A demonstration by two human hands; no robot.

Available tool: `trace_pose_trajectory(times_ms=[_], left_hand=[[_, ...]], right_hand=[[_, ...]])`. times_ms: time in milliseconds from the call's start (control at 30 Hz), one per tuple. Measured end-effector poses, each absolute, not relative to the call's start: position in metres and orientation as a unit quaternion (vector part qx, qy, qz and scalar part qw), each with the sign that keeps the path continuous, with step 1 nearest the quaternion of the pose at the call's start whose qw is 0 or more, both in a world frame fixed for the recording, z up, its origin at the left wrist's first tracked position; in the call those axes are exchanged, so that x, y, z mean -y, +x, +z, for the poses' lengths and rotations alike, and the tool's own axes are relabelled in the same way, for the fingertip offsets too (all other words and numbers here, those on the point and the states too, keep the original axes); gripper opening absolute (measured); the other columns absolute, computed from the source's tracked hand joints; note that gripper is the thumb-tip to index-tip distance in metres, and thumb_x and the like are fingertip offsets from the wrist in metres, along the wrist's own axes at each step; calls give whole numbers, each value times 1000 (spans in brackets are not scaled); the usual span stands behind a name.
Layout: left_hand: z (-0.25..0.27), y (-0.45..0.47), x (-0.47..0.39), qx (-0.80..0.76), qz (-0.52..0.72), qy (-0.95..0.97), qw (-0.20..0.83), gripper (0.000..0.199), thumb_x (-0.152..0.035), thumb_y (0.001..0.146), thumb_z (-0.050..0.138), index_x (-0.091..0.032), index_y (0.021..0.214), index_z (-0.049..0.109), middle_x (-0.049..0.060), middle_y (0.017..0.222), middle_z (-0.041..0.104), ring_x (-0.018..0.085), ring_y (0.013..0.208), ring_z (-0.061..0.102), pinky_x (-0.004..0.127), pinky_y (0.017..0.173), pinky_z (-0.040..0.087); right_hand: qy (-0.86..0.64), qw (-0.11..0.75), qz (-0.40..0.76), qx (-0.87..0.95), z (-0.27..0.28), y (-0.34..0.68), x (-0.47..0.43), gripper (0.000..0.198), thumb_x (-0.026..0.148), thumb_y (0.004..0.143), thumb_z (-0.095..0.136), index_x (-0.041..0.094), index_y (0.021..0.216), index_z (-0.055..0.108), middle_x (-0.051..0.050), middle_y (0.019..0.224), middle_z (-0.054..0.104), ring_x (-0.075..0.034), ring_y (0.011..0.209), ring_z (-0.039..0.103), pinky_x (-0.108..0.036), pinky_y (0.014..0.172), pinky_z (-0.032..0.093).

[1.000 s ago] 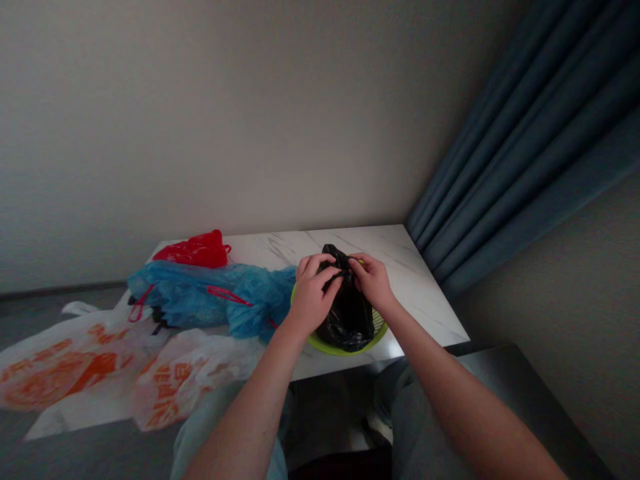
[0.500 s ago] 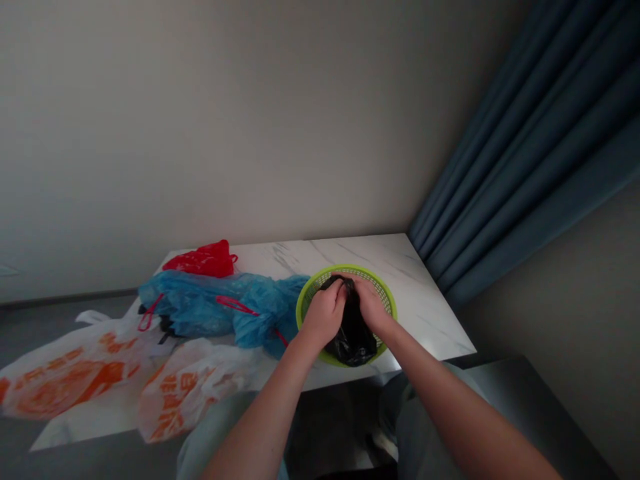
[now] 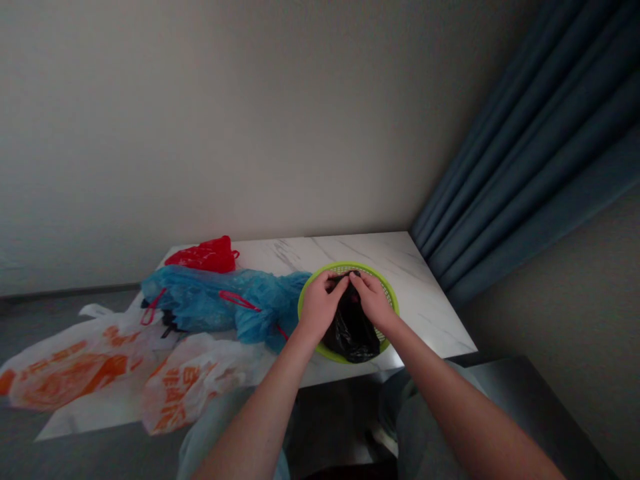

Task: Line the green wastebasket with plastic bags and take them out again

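Head view: your left hand (image 3: 320, 303) and right hand (image 3: 374, 300) are curled nearly closed, fingertips pinching the far end of the black bag (image 3: 353, 333). It sits inside the green basket (image 3: 350, 265) on the marbled table (image 3: 433, 320). In place: bag in basket. Apparently unfinished: the pinched end; knot, can't tell. Blue bag (image 3: 200, 297), red bag (image 3: 205, 257) and white bags (image 3: 65, 377) lie outside, leftward, untouched.

Bare forearms (image 3: 283, 387) converge as left hand (image 3: 319, 305) and right hand (image 3: 376, 304) nearly meet, fingers (image 3: 371, 279) bent, thumbs (image 3: 341, 287) angled inward.
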State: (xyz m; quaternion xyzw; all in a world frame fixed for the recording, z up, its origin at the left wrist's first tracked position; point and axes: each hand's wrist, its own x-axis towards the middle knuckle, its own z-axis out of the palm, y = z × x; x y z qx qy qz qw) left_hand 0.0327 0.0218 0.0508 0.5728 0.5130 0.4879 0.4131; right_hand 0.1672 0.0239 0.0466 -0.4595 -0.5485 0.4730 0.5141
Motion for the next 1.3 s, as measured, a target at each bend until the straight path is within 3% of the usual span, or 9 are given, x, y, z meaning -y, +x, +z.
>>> trace_pose_trajectory(times_ms=[133,367,567,633,767,867,1000,1167,1300], left_hand=[[50,33,-26,-493,517,523,465,23,-42,82,68,-19,76,68,1,75,69,16,72,61,27,70,44],[52,34,-26,-442,573,360,589,21,-36,72,75,-17,73,65,-1,73,64,14,72,58,25,71,44],[55,30,-22,-479,562,505,446,21,-38,85,64,-20,77,57,-3,71,59,13,69,56,25,68,42],[57,28,-17,-490,517,582,392,19,-39,85,66,-22,87,57,-2,77,63,15,74,61,27,72,45],[63,27,-11,-485,450,663,351,38,-34,83,71,-26,115,54,4,100,71,21,93,68,34,84,50],[65,26,-11,-459,419,715,321,24,-28,87,65,-26,110,61,5,109,72,21,101,67,35,91,49],[62,24,-15,-489,386,733,273,9,-27,90,61,-25,96,67,2,96,74,20,88,68,33,83,48],[58,20,-18,-552,392,704,217,13,-27,91,60,-24,97,71,4,94,76,21,81,69,31,75,47],[55,14,-22,-578,389,687,204,19,-27,91,58,-24,101,74,6,94,77,22,80,71,33,77,50]], right_hand=[[-459,520,488,530,48,167,-25,27,48,88,58,22,82,63,1,74,58,-15,64,49,-26,57,41],[-462,517,452,561,49,169,-27,27,46,89,54,21,80,62,-1,77,62,-17,72,54,-27,64,43],[-481,504,408,590,47,169,-30,26,39,91,52,21,74,60,0,75,63,-18,73,56,-29,70,45],[-475,510,414,586,47,169,-32,23,37,89,54,21,74,61,-1,75,64,-17,73,57,-29,72,46],[-456,529,470,539,49,169,-33,17,38,82,62,21,85,64,0,78,69,-17,73,62,-29,71,50],[-469,514,508,509,48,171,-35,25,41,78,67,22,94,61,2,69,66,-16,60,58,-27,58,47],[-491,488,519,501,43,171,-35,25,46,82,60,23,91,57,6,61,57,-13,48,48,-26,49,37],[-468,478,522,529,40,170,-29,23,36,85,52,27,105,44,7,69,59,-16,59,54,-27,57,42],[-418,430,381,704,42,175,-26,21,18,76,56,25,92,47,1,87,58,-18,79,54,-30,74,45]])
